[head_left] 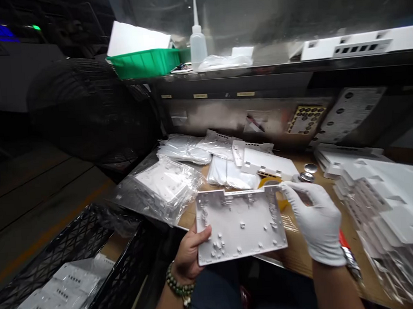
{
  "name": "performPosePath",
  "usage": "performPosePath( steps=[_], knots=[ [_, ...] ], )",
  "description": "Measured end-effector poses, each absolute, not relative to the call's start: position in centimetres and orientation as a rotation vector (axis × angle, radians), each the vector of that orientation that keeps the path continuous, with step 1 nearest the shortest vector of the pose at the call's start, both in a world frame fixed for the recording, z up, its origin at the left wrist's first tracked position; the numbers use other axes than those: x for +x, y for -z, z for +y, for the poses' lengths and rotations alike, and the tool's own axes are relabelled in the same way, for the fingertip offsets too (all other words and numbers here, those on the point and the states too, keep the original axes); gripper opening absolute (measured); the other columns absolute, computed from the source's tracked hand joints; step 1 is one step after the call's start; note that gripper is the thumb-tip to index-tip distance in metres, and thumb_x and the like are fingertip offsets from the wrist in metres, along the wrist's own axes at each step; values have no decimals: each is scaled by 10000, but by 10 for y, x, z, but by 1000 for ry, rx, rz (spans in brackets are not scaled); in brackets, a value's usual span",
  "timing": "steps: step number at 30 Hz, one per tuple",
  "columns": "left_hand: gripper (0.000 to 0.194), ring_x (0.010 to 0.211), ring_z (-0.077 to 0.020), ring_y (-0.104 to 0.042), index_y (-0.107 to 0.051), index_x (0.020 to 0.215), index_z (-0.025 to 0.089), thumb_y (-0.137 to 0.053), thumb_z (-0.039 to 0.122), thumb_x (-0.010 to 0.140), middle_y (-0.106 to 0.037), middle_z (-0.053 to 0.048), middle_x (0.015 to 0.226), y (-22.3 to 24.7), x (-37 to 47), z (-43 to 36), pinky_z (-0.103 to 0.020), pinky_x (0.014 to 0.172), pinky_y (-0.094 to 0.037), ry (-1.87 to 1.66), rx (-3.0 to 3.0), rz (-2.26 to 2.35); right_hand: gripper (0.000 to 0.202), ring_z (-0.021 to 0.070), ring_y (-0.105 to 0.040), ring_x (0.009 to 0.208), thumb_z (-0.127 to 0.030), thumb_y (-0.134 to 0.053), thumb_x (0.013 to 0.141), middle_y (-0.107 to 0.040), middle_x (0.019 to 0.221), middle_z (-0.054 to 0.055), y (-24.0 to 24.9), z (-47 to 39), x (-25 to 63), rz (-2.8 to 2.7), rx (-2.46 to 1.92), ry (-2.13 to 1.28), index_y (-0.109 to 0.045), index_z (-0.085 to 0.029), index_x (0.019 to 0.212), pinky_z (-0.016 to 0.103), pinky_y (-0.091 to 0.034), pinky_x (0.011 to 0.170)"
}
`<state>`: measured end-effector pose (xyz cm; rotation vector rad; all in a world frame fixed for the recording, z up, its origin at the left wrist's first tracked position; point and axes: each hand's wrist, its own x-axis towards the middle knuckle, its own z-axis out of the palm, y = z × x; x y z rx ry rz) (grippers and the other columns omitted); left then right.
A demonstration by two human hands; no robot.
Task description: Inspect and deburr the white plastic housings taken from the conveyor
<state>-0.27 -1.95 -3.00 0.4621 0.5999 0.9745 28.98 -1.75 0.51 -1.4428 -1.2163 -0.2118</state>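
Observation:
My left hand [189,253], bare and with beads at the wrist, grips a white plastic housing panel [241,227] by its lower left edge, thumb on the inner face. Small posts and clips dot that face, and it is tilted toward me. At the panel's upper right corner is my right hand [315,217] in a white glove, thumb and fingers closed on the corner. Just behind the panel lies a roll of yellow tape [270,182], partly hidden. A red-handled tool [348,253] lies beside my right wrist.
Bagged white panels [168,180] lie at the left of the bench, more housings [270,163] behind. A tall stack of panels [394,199] stands at right. A black crate [128,243] sits low left. Overhead, a shelf holds a green bin [145,63] and a squeeze bottle [198,45].

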Motion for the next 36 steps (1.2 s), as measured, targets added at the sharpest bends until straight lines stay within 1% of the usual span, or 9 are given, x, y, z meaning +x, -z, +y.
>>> performPosePath(
  steps=[6,10,13,17,21,24,27,31,36],
  knots=[
    [1028,1187,-277,-710,-217,1631,417,-828,204,832,-722,-53,1333,9,26,-29,-478,1145,-495,-1038,545,537,129,235,-711,925,-303,-777,897,-756,989,60,-31,-16,258,-1238,-1309,126,-774,-233,1006,428,-562,900],
    [922,1377,-255,-578,-289,1607,450,-802,227,875,-620,-11,1493,4,41,-34,-408,1227,-397,-1064,632,475,275,180,-702,961,-125,-769,886,-735,1034,33,-62,-30,200,-1527,-976,99,-724,-250,1127,344,-574,881],
    [833,1443,-266,-508,-379,1581,423,-793,234,883,-575,-10,1543,3,45,-37,-397,1251,-359,-1063,656,452,326,162,-699,977,-108,-751,897,-728,1073,38,-67,-27,185,-1605,-951,188,-703,-253,1184,306,-572,881],
    [989,1343,-298,-609,-224,1636,397,-790,177,855,-671,-66,1428,5,29,-32,-486,1218,-409,-1075,538,515,174,197,-704,938,-268,-752,917,-757,1020,43,-40,-3,228,-1364,-1185,291,-742,-238,1089,350,-558,899],
    [928,1233,-282,-689,-166,1647,386,-663,107,915,-752,-64,1297,17,-10,-15,-501,1199,-432,-1172,410,616,337,231,-686,817,-501,-720,887,-754,949,56,1,19,291,-1013,-1837,110,-715,-219,1073,362,-515,779],
    [804,1181,-264,-716,-273,1623,407,-530,51,950,-779,-33,1237,37,-45,-1,-492,1209,-417,-1195,430,564,232,209,-632,691,-460,-771,797,-727,817,35,25,25,317,-1088,-2004,-62,-724,-234,806,325,-437,662],
    [623,1209,-329,-695,-505,1536,301,-526,98,947,-782,-87,1211,61,-71,4,-535,1202,-417,-1164,475,458,238,196,-624,729,-417,-764,769,-718,862,48,39,25,324,-1182,-1944,-114,-706,-227,638,317,-430,673],
    [373,1219,-395,-682,-751,1283,263,-611,277,938,-788,-111,1187,81,-86,-4,-587,1153,-468,-966,346,526,245,230,-652,961,-407,-614,871,-715,1084,83,45,18,322,-1151,-1786,-126,-775,-222,878,367,-494,864],
    [244,1135,-374,-731,-829,1066,306,-726,221,860,-823,-61,1058,79,-73,-7,-557,1085,-538,-963,337,751,451,260,-692,1042,-567,-615,909,-729,1148,129,37,-31,306,-1033,-1560,-364,-748,-192,1121,443,-545,985]
  ],
)
